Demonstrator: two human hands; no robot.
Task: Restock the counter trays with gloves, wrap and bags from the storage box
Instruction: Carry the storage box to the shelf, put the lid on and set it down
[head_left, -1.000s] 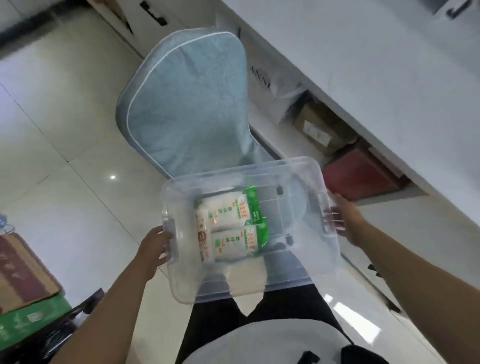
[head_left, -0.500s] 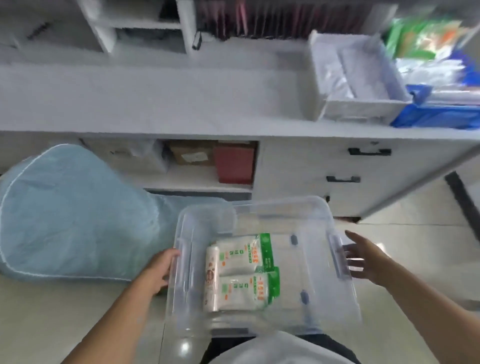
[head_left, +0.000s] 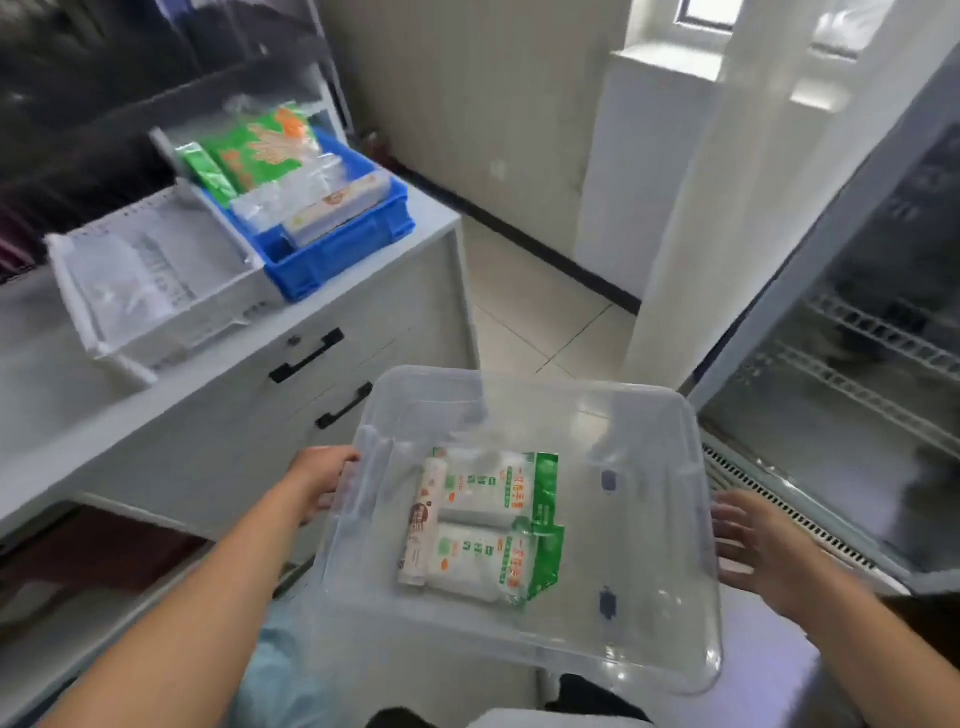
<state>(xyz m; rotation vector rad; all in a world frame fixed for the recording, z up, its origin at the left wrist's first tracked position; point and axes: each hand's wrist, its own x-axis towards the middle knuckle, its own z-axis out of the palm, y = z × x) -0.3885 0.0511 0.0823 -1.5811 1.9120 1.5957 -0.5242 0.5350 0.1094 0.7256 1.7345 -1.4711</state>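
Fingers of the left hand (head_left: 318, 480) curl round the handle on the left end wall of the clear storage box (head_left: 649, 644), thumb on top of the rim, gripping it. Fingers (head_left: 730, 525) of the right hand (head_left: 763, 551) are straight and spread, lying flat against the outside of the right end wall; whether they bear weight cannot be told through the plastic.

Inside the box, on its floor and towards the left half, lie two white-and-green glove packets (head_left: 493, 525) side by side, with a narrow roll (head_left: 422, 525) touching their left edge. The right half of the floor shows only two dark latch marks.

Both forearms reach forward from the lower corners, the left one bare and angled up to the right, the right one bare and angled up to the left, holding the box level in front of the body.

Beyond the left hand stands a white counter (head_left: 62, 415) with black-handled drawers (head_left: 306, 356). On it sit a white tray (head_left: 218, 312) holding clear wrapped packs and, touching its right side, a blue tray (head_left: 343, 254) with green packets (head_left: 254, 150), clear bags and a long box. To the right of the storage box stands a glass-door cooler (head_left: 857, 374) with wire shelves, near the right hand. Between counter and cooler runs tiled floor (head_left: 524, 312).
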